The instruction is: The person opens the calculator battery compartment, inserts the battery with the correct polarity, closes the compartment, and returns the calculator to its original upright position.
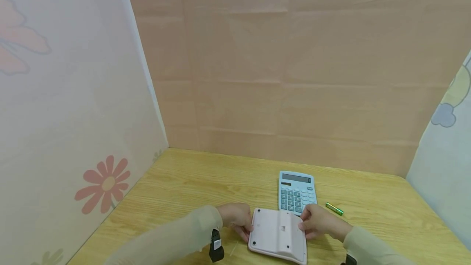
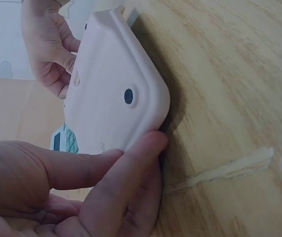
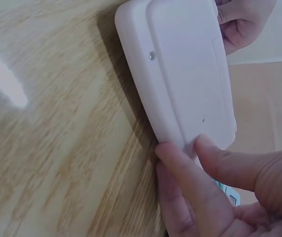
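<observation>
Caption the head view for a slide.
Left hand and right hand hold a pink device, underside up, at a wood-grain table; nearby lie a blue calculator and a green battery.

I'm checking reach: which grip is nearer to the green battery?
Right. The right grip holds the right edge of the pink device, close to the near side of the battery; the left grip holds the opposite edge, farther away.

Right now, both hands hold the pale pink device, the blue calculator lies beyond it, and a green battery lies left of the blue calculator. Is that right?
Not quite: the head view shows the green battery to the right of the blue calculator. The rest stands: the left hand and right hand hold the pale pink device, with the blue calculator beyond it.
</observation>
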`<move>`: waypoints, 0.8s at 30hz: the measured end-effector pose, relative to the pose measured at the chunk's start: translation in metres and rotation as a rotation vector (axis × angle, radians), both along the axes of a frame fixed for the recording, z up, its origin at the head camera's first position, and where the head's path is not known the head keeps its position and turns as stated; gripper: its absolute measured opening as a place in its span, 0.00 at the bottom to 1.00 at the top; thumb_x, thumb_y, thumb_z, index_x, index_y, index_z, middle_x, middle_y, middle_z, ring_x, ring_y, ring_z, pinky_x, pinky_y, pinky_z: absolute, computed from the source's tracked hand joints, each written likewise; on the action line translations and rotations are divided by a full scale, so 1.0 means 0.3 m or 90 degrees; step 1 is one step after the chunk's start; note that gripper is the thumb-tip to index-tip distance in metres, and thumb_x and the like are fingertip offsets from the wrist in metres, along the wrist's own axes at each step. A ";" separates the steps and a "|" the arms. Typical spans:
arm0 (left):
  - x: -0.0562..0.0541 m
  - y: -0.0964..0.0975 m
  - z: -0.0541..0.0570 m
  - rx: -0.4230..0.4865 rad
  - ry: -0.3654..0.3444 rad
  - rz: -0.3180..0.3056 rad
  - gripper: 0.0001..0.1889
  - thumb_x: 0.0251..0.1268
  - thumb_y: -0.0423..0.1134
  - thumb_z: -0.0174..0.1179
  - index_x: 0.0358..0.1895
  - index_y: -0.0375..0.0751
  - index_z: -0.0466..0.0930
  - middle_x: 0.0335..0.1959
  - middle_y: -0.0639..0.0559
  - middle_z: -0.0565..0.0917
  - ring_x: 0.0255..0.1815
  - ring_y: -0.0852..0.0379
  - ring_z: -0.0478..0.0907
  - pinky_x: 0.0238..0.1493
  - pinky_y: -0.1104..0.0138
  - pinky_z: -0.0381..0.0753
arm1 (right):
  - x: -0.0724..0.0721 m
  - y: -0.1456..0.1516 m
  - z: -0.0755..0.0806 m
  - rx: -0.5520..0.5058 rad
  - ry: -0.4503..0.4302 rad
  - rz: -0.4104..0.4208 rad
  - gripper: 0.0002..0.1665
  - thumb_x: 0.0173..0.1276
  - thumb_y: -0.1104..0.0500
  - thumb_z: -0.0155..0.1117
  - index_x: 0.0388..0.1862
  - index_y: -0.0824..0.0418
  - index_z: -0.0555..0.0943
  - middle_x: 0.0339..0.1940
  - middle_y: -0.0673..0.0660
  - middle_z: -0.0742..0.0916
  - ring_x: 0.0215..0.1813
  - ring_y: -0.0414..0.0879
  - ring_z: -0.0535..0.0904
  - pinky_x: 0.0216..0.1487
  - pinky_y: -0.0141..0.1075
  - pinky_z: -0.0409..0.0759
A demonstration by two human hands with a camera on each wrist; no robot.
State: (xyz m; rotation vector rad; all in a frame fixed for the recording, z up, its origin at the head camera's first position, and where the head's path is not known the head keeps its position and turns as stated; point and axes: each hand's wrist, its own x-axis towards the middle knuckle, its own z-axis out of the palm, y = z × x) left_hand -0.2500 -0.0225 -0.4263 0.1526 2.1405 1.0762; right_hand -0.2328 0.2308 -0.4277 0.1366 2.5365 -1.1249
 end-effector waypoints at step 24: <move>0.006 0.014 0.002 -0.057 0.031 -0.010 0.10 0.60 0.20 0.59 0.21 0.26 0.76 0.15 0.42 0.79 0.16 0.55 0.78 0.26 0.67 0.86 | 0.008 -0.017 0.001 -0.001 0.004 0.008 0.13 0.58 0.75 0.67 0.34 0.70 0.71 0.29 0.59 0.77 0.28 0.46 0.79 0.30 0.37 0.87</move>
